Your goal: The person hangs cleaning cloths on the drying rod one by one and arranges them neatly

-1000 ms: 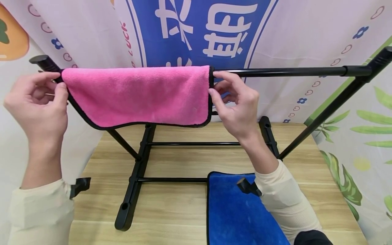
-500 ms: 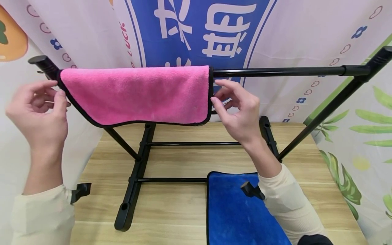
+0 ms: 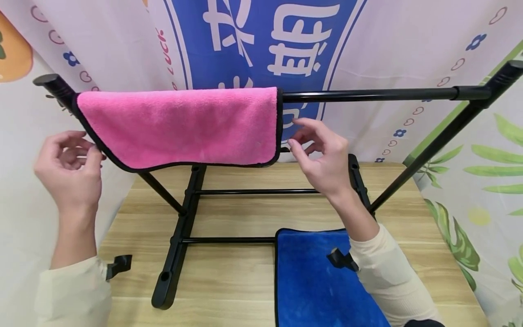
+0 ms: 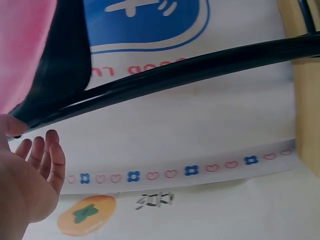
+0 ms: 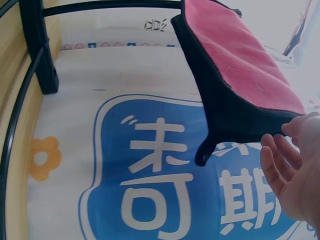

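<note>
A pink towel [image 3: 180,127] with black edging hangs folded over the left part of the black top rail [image 3: 367,95] of a rack. My left hand [image 3: 69,170] is beside the towel's left edge, thumb right at the black border, fingers loosely bent and spread from the thumb in the left wrist view. Just off the right edge hovers my right hand [image 3: 324,159], its thumb and fingers parted around nothing. Seen from the right wrist, the towel's dark underside [image 5: 225,115] hangs down behind the pink face. Neither hand grips anything.
A blue towel [image 3: 314,277] with black edging lies flat on the wooden tabletop [image 3: 229,277], partly under my right forearm. The rack's black feet [image 3: 173,268] and lower crossbars [image 3: 229,240] stand on that surface. A printed curtain [image 3: 388,45] hangs behind.
Both hands have slid down from the rail along the towel's side edges. The right hand has come away from the edge; the left has also shifted right. The towel stays draped.
</note>
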Demonstrator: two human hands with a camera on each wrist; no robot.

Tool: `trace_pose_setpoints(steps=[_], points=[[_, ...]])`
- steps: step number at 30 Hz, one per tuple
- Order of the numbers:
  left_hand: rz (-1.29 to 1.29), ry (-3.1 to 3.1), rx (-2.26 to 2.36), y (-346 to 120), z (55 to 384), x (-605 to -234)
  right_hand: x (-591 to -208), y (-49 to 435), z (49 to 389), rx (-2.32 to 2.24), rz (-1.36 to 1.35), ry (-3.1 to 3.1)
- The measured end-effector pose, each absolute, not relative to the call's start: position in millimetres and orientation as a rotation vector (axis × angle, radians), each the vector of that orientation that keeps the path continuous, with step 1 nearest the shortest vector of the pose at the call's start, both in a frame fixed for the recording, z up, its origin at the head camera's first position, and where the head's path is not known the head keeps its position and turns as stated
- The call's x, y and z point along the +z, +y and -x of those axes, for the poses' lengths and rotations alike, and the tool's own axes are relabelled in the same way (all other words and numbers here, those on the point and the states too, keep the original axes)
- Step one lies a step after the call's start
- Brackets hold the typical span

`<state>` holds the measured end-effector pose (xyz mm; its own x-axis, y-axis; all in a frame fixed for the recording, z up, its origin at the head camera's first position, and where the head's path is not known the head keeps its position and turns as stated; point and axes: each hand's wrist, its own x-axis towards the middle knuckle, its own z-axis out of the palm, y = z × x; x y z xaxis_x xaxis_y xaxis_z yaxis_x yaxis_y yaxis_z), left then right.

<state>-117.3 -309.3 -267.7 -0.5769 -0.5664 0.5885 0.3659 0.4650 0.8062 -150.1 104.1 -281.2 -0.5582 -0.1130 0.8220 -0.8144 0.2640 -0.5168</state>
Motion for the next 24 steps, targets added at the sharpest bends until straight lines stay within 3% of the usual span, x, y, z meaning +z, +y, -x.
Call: trace_pose_setpoints(steps=[24], points=[[-0.161, -2.398, -1.311, -323.9, 115.5, -348.4, -343.5, 131.0, 144.0, 1.347, -0.749, -2.152]])
